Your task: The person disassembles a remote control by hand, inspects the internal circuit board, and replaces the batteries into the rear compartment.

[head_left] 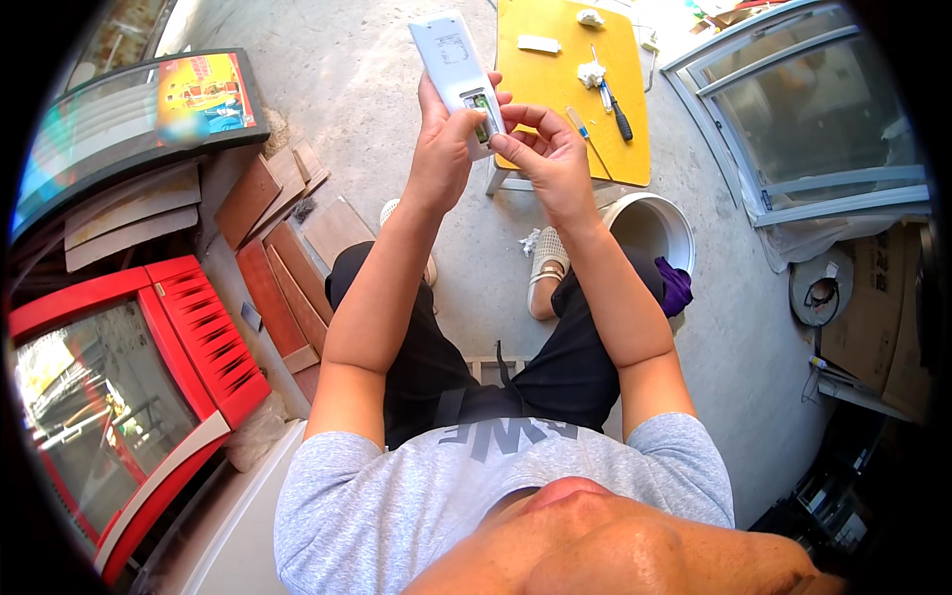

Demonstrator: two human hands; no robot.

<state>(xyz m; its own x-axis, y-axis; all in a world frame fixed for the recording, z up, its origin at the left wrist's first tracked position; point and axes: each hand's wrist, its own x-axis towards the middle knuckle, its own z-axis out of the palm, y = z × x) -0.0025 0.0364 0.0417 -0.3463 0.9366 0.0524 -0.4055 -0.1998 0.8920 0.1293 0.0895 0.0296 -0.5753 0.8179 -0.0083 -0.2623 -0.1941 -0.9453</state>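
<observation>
My left hand (441,149) grips a white remote control (446,50), back side up and tilted, above the near left edge of a yellow table (531,84). Its battery compartment lies uncovered, and greenish batteries (482,111) show inside; my left thumb rests beside them. With bent fingers, my right hand (553,164) pinches the remote's lower right edge; whether anything small is between the fingertips is hidden. On the table are a dark-handled screwdriver (621,119), a thin screwdriver with a blue-banded handle (578,123), a flat white piece (538,44) and crumpled white tissue (591,74).
A white bucket (680,223) with a purple cloth (675,288) over its rim stands by my right knee. Glazed window frames (813,183) lean at right. Wood boards (281,283) and a red glass-fronted cabinet (203,342) line the left. Tissue scraps (532,241) lie on the concrete floor.
</observation>
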